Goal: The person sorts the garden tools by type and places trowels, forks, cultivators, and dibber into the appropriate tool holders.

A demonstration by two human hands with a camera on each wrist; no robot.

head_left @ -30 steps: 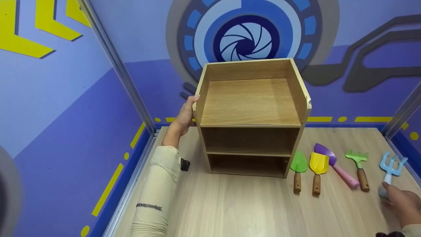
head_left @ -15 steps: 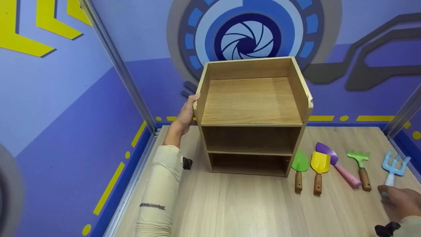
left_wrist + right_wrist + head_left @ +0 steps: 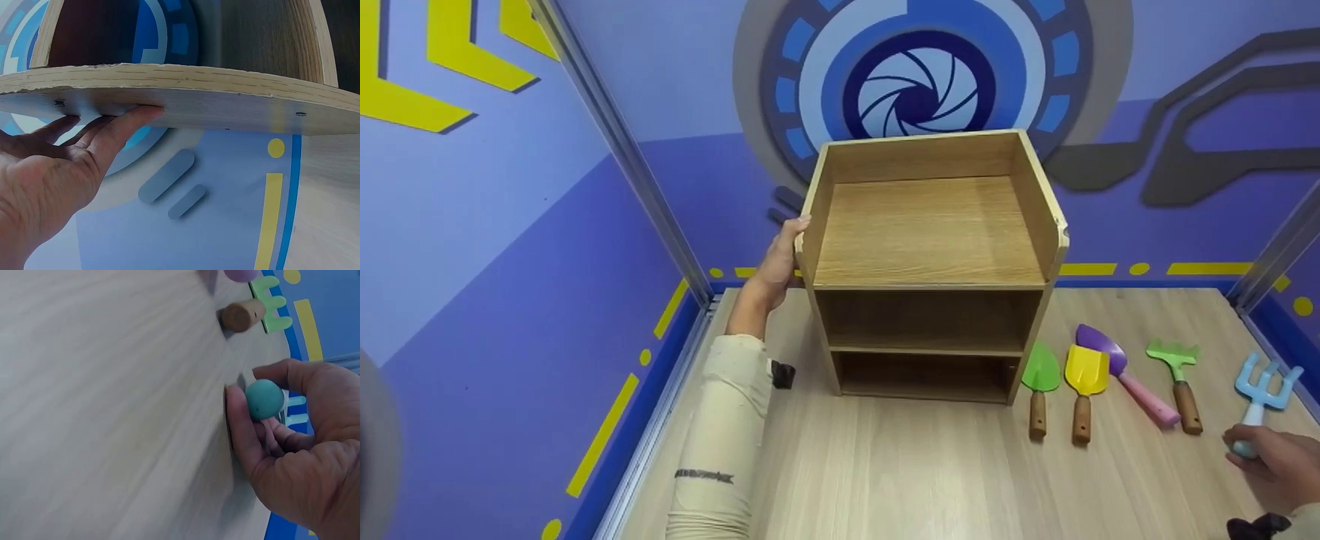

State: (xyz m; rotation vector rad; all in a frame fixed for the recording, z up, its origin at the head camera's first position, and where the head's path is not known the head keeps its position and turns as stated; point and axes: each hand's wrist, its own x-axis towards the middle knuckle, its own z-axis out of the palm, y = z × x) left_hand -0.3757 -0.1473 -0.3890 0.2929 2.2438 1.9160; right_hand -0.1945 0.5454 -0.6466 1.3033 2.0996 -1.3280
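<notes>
My left hand [image 3: 778,262] rests on the outer left side of a small wooden shelf unit [image 3: 930,232]. In the left wrist view, the fingertips [image 3: 149,111] press against the panel's outer face without curling round it. At the far right, my right hand [image 3: 1276,459] holds a light blue toy garden fork [image 3: 1264,386] by its handle. Seen from the right wrist, the thumb and fingers surround the handle's rounded teal end [image 3: 264,399], low over the table. The fork's tines point away from me.
Left of the fork lie a green rake [image 3: 1183,390], a purple trowel with pink handle [image 3: 1144,397], a yellow shovel [image 3: 1086,371] and a green trowel [image 3: 1041,367]. Patterned blue walls [image 3: 690,187] enclose the wooden table [image 3: 915,465] at back and sides.
My right hand has closed round the fork's handle near its end. The fork has shifted slightly to the right and turned a little. My left hand stays against the shelf unit.
</notes>
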